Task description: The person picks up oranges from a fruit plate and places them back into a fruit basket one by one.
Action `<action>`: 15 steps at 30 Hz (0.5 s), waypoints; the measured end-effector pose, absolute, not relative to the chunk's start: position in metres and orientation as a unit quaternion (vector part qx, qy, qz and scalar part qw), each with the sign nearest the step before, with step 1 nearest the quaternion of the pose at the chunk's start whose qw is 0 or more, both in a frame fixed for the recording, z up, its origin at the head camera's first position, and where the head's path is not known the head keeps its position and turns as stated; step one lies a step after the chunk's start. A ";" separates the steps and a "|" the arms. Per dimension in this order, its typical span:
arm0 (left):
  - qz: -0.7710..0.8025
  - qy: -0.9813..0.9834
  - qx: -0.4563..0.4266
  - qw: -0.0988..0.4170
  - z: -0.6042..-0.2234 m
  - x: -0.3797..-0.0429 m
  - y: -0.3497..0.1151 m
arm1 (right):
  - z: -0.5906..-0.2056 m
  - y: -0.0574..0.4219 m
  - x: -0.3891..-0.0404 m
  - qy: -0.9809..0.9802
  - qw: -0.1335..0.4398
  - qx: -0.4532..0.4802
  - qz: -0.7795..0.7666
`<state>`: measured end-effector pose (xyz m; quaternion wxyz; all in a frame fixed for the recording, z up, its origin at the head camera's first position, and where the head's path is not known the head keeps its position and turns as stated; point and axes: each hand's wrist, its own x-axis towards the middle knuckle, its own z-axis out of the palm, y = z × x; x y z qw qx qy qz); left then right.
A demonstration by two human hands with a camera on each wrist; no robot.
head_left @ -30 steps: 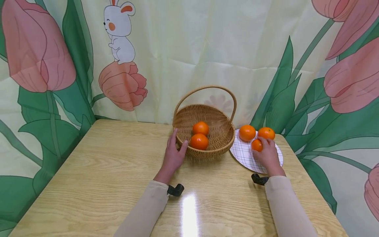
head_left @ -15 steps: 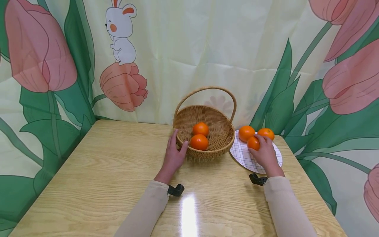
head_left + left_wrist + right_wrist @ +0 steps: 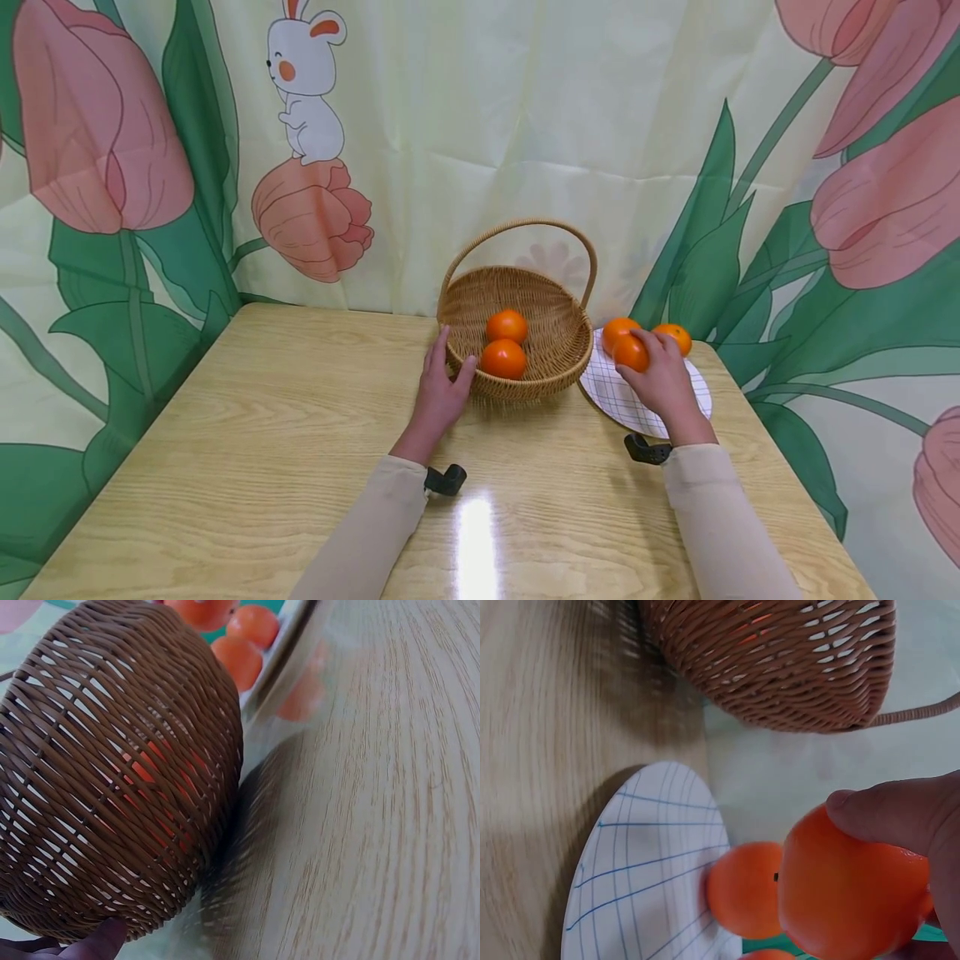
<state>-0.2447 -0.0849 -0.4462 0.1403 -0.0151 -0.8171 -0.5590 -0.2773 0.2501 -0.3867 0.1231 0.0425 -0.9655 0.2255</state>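
My right hand (image 3: 665, 385) grips an orange (image 3: 847, 889) between thumb and fingers, raised over the checked white plate (image 3: 600, 392). Behind it on the plate are two more oranges, one at the left (image 3: 617, 333) and one at the right (image 3: 675, 336), the latter partly hidden by the hand. My left hand (image 3: 441, 396) rests against the left side of the wicker basket (image 3: 555, 379), fingers fairly straight along its wall and thumb at the front rim. Inside the basket lie two oranges, a rear one (image 3: 507, 325) and a front one (image 3: 503, 359).
The basket's tall arched handle (image 3: 543, 222) stands up in front of the tulip-printed curtain (image 3: 480, 108). The plate sits just right of the basket, near the right edge of the wooden table (image 3: 262, 450). Black wrist straps with camera mounts (image 3: 446, 481) are on both arms.
The right hand has lifted the orange off the plate and moved it left toward the basket. My left hand and the basket have stayed in place.
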 end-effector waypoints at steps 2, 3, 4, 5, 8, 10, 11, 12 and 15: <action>-0.559 -0.817 -0.016 0.142 -0.446 -0.245 -0.085 | -0.383 0.247 -0.276 -0.965 0.125 0.045 0.226; -0.559 -0.817 -0.016 0.143 -0.446 -0.245 -0.085 | -0.382 0.246 -0.276 -0.964 0.126 0.046 0.228; -0.559 -0.816 -0.017 0.143 -0.446 -0.245 -0.085 | -0.380 0.245 -0.275 -0.964 0.129 0.049 0.229; -0.559 -0.816 -0.017 0.143 -0.446 -0.245 -0.085 | -0.379 0.243 -0.275 -0.963 0.132 0.052 0.229; -0.561 -0.815 -0.018 0.144 -0.446 -0.244 -0.086 | -0.374 0.239 -0.272 -0.960 0.143 0.062 0.232; -0.562 -0.814 -0.019 0.144 -0.446 -0.244 -0.086 | -0.371 0.236 -0.271 -0.959 0.149 0.067 0.231; -0.563 -0.814 -0.019 0.143 -0.446 -0.244 -0.086 | -0.369 0.235 -0.270 -0.959 0.151 0.069 0.232; -0.564 -0.813 -0.020 0.143 -0.446 -0.244 -0.086 | -0.367 0.234 -0.269 -0.958 0.153 0.071 0.232; -0.564 -0.813 -0.022 0.141 -0.445 -0.244 -0.086 | -0.363 0.230 -0.269 -0.958 0.156 0.076 0.230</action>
